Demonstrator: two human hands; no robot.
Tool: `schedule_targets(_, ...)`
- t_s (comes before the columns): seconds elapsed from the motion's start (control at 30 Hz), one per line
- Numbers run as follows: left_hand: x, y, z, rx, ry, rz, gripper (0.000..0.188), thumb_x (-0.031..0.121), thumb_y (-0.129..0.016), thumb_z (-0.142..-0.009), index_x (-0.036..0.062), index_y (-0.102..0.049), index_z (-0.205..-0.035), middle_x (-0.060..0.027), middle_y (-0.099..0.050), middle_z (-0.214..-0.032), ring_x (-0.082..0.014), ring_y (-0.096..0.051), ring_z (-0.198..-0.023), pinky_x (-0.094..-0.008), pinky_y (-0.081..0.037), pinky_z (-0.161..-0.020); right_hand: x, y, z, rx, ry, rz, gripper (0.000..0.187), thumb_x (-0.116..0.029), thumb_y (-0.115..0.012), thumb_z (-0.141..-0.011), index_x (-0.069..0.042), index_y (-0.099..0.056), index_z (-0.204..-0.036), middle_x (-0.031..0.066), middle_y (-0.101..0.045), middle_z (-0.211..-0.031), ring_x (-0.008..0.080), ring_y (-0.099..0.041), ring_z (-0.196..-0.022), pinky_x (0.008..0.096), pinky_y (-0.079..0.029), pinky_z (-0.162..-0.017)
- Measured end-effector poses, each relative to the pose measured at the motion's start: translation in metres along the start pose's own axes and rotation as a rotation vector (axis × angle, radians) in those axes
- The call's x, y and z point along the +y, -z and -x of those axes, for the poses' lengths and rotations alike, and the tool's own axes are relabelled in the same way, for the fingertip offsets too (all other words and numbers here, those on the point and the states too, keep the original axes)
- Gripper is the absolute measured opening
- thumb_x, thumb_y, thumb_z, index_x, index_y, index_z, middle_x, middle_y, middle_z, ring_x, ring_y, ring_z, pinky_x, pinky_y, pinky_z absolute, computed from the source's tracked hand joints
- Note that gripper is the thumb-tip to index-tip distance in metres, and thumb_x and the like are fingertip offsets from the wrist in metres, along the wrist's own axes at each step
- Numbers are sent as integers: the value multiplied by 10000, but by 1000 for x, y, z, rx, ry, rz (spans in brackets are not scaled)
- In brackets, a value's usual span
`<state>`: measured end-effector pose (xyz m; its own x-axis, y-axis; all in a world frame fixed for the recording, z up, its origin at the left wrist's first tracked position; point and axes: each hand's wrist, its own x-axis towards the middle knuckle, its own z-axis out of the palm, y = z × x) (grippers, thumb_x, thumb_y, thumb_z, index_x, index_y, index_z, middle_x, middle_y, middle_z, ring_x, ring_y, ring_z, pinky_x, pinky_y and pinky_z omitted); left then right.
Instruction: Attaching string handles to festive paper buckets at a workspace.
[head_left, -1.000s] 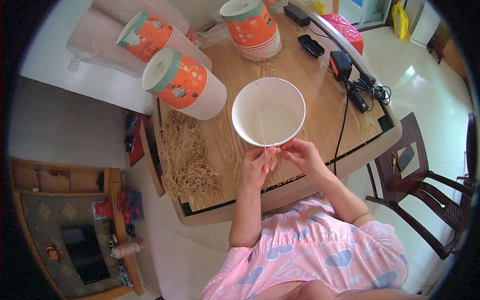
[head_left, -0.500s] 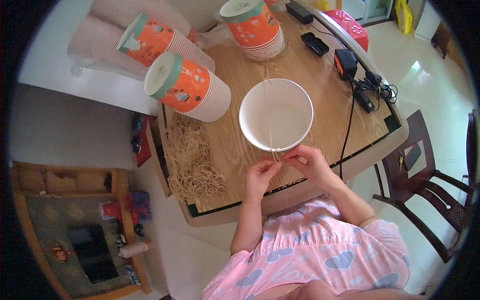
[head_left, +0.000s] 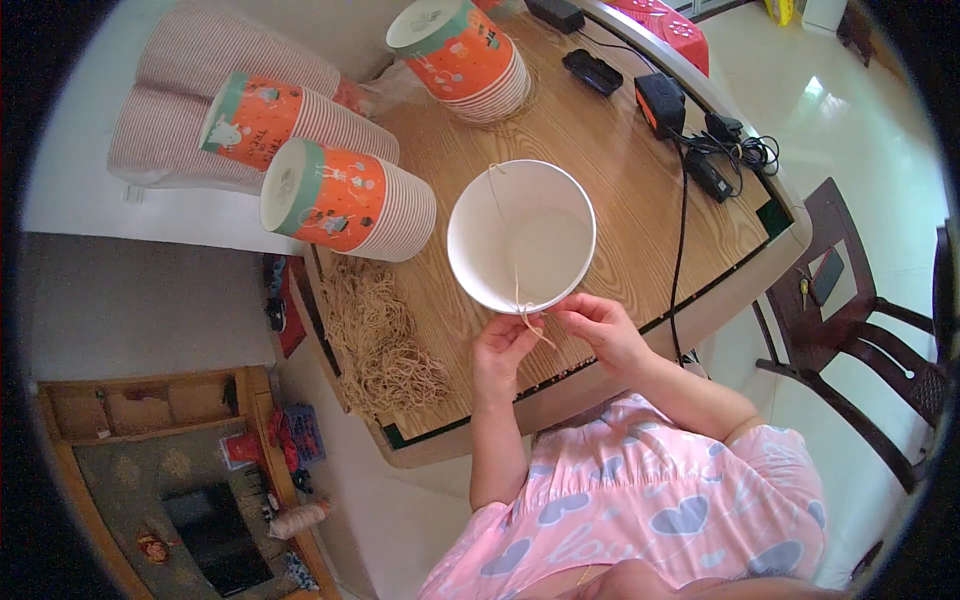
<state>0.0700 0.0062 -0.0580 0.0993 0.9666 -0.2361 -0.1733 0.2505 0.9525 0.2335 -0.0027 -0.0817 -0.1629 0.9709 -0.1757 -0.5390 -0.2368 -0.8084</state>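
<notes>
While lettering (head_left: pixel 268 138) marks orange cups (head_left: pixel 278 108), left fingers (head_left: pixel 525 335) pinch cord (head_left: pixel 514 250), with right fingers' (head_left: pixel 576 303) grip unclear.

The bucket (head_left: pixel 550 240) looks like smooth paper. Left of it, the twine (head_left: pixel 385 350) is rough and fibrous; beneath it, the table (head_left: pixel 630 220) shows smooth wood grain; right of it, the floor (head_left: pixel 850 130) is glossy.

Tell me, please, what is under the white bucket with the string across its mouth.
Around the white bucket, the wood-grain tabletop shows. What lies directly under the bucket cannot be seen, because its own body covers that spot.
</notes>
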Motion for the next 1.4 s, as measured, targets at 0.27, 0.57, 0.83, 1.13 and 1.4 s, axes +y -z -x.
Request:
schedule_targets(0.27,3,-6,1,34,18,151,142,42,-648,-780,13,-621,-916,-79,-647,-870,-141,-608,-747,-238,-471,-610,-2,-18,-3,30,-373,-429,169,-163,-595,-851,-45,-618,-970,-34,-579,-797,40,-460,-644,189,-363,-578)
schedule_targets(0.57,-2,-5,1,160,24,54,121,55,-657,-782,-1,-642,-888,-85,-652,-839,-110,-580,-685,-210,-424,-576,20,-5,-2,75,-264,-206,136,-139,-596,-840,-31,-611,-922,-18,-588,-816,59,-498,-718,203,-390,-643)
schedule_targets(0.83,-1,-10,3,173,-9,136,107,65,-659,-784,24,-610,-870,-41,-620,-764,-101,-558,-647,-204,-406,-551,3,-15,2,93,-38,-108,173,-141,-571,-860,-12,-610,-969,-3,-608,-868,72,-534,-801,202,-413,-715)
schedule_targets(1.13,5,-9,3,129,-30,145,74,29,-666,-770,20,-619,-826,-52,-630,-733,-80,-540,-603,-198,-393,-540,-1,-24,-6,44,-364,-400,153,-158,-607,-848,-39,-610,-944,-24,-567,-756,55,-487,-639,185,-394,-597)
schedule_targets(1.4,5,-5,1,110,-28,87,71,50,-646,-789,18,-612,-843,-44,-598,-726,-101,-530,-604,-212,-405,-522,29,-11,-2,49,-261,-265,110,-114,-585,-831,-39,-610,-908,-29,-560,-757,48,-461,-640,185,-361,-575)
